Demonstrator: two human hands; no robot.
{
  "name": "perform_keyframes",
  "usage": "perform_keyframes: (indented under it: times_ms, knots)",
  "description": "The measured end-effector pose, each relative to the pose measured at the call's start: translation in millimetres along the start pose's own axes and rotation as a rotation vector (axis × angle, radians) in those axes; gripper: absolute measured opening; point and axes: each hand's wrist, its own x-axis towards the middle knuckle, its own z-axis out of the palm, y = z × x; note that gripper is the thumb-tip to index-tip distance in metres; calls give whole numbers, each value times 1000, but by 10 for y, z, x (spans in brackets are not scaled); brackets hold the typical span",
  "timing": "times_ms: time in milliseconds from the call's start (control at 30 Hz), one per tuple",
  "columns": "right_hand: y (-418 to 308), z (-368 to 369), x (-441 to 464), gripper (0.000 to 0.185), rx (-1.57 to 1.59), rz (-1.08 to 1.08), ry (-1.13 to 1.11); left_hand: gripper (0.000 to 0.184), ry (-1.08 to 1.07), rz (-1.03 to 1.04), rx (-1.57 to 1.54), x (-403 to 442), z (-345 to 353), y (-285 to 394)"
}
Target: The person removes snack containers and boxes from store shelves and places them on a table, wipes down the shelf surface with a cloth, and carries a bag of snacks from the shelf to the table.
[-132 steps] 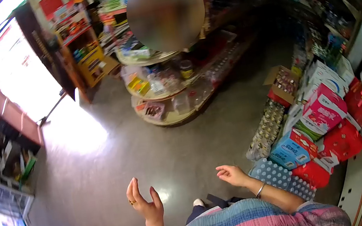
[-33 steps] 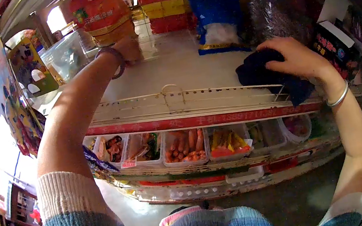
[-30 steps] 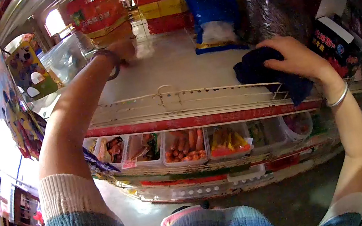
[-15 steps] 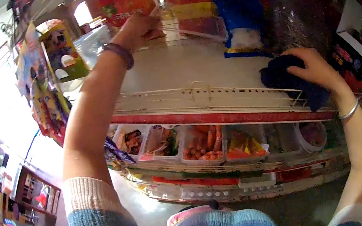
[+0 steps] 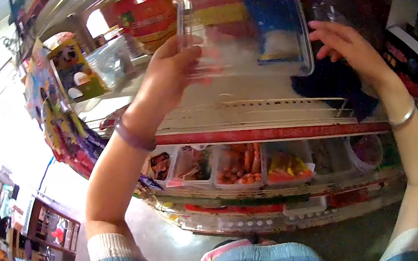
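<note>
A clear plastic container point(image 5: 231, 51) is held up above the shelf point(image 5: 190, 106), tilted, with my left hand point(image 5: 171, 73) gripping its left end. Just off its right edge is my right hand point(image 5: 344, 48), fingers apart and holding nothing. Below that hand, a dark blue cloth point(image 5: 326, 82) lies crumpled over the shelf's wire front rail point(image 5: 277, 104). Through the container's clear wall I see a blue packet point(image 5: 273, 21) standing at the back.
Red boxes point(image 5: 147, 15) stand at the back of the shelf. Hanging colourful packets point(image 5: 57, 112) are at the left, a dark box point(image 5: 406, 56) at the right. On the tier below sit clear tubs of packaged food point(image 5: 237, 164). A bright doorway point(image 5: 0, 120) is far left.
My left hand has brought the clear container forward and up from the back of the shelf. My right hand has let go of the cloth and moved up towards the container.
</note>
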Motion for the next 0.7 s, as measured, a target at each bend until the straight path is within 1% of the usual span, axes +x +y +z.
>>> perform_keyframes:
  times_ms: [67, 100, 167, 200, 300, 400, 500, 533, 600, 633, 700]
  knots:
    - [-37, 38, 55, 38, 196, 74, -167, 33, -58, 18, -32, 5, -31, -54]
    - [-27, 33, 76, 37, 297, 110, -248, 29, -69, 5, -36, 0, -16, -71]
    - [-2, 77, 120, 33, 332, 55, -307, 23, -62, -11, -33, -62, -21, -51]
    - [-4, 83, 129, 32, 350, 28, -336, 23, -63, 3, -54, -69, -21, -54]
    - [-49, 116, 116, 27, 247, 3, -262, 24, -52, -20, -35, -69, -52, -41]
    - [-168, 147, 161, 25, 73, -76, -52, 27, 12, 88, 28, -79, -70, -43]
    - [-266, 123, 220, 23, 178, -82, -33, 34, 53, 89, 74, -111, -101, 26]
    - [-275, 108, 259, 24, 262, -40, -77, 37, 42, 84, 25, -125, -118, 40]
    - [-256, 123, 319, 26, 330, -7, -93, 45, 19, 75, -73, -168, -168, 69]
    - [-259, 171, 368, 28, 374, 2, -112, 48, 44, 98, -70, -223, -180, 109]
    - [-317, 274, 378, 32, 316, 25, -112, 54, 94, 144, -64, -308, -164, 168]
